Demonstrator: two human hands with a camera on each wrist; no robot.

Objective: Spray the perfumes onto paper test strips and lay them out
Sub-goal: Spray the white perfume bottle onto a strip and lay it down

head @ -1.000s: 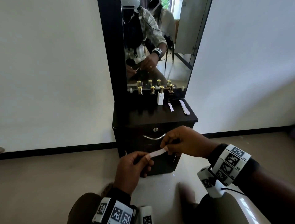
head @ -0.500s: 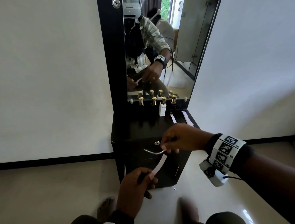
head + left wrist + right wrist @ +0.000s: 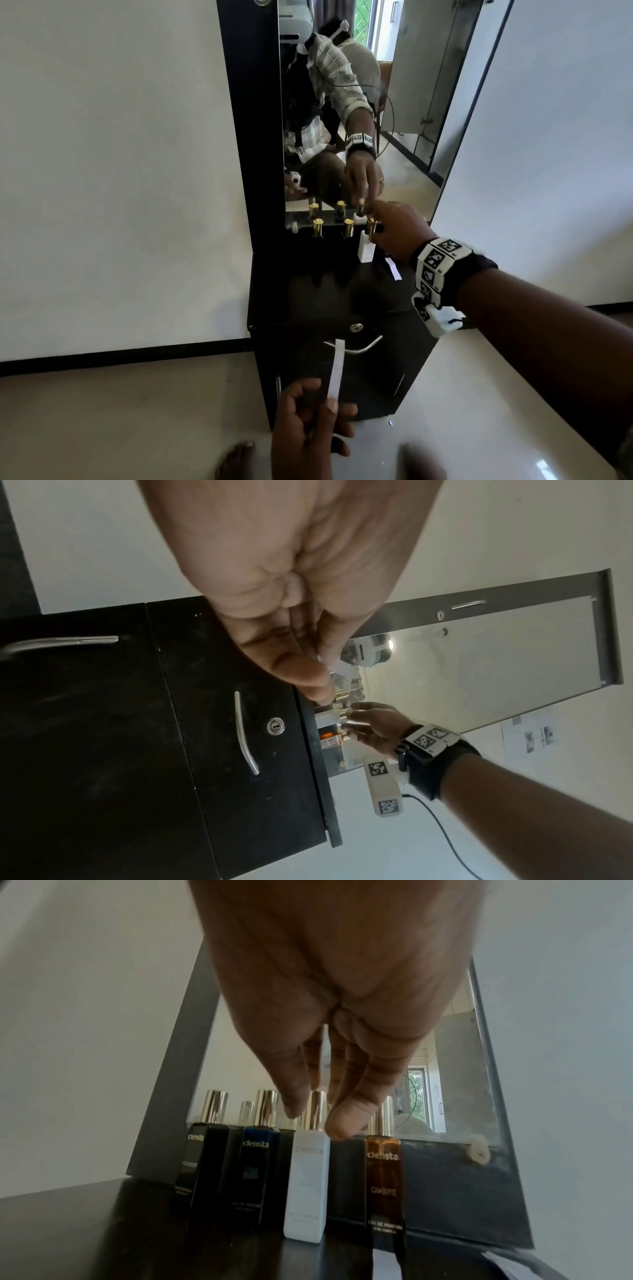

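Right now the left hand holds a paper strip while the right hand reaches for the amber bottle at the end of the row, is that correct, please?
Not quite: the right hand reaches for the white bottle, not the amber bottle, as the right wrist view shows. The left hand does hold a paper strip.

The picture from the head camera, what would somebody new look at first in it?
Probably the right hand stretching out to the row of gold-capped perfume bottles standing against the mirror, its fingertips right at the white bottle. Next, the long white paper strip pinched upright in the left hand, low in front of the dark cabinet. The mirror also shows the person's own reflection, reaching too.
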